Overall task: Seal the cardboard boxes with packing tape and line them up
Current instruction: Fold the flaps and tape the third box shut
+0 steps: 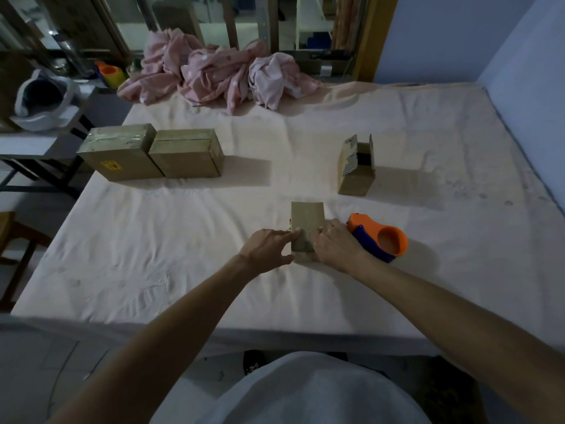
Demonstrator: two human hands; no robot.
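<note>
A small closed cardboard box (pixel 306 220) lies in front of me on the pale sheet. My left hand (pixel 266 249) presses its left near corner with fingers on top. My right hand (pixel 334 244) grips the right near side of the same box. An orange and blue tape dispenser (pixel 379 237) lies just right of my right hand, apart from the fingers. Two taped boxes (pixel 122 154) (pixel 188 154) stand side by side, touching, at the back left. An open box (pixel 357 166) with raised flaps stands at the back right.
A crumpled pink cloth (pixel 220 75) lies along the far edge of the bed (pixel 153 240). A side table with a white bag (pixel 42 102) stands to the left. A blue wall runs along the right.
</note>
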